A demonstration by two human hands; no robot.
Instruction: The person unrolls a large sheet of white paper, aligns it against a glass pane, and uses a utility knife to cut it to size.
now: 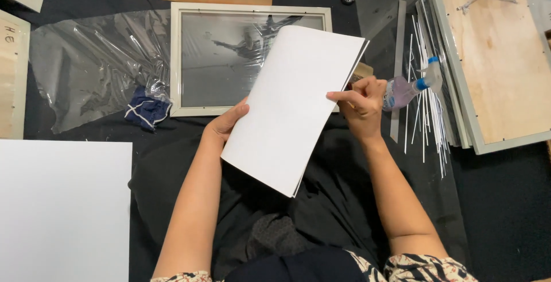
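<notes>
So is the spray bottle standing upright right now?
No, the spray bottle lies on its side by the right hand, next to the stack of frames.

Matt white paper sheet (290, 109), glossy glass frame (218, 58), crinkled clear plastic (92, 64).

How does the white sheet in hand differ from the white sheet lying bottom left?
The held white sheet is lifted and tilted, gripped at its edges by the left hand and right hand; the flat white sheet lies untouched on the dark cloth. The held one shows whole, over the grey frame; the flat one is cut off by the picture's edge. Both are plain white and rectangular.
</notes>
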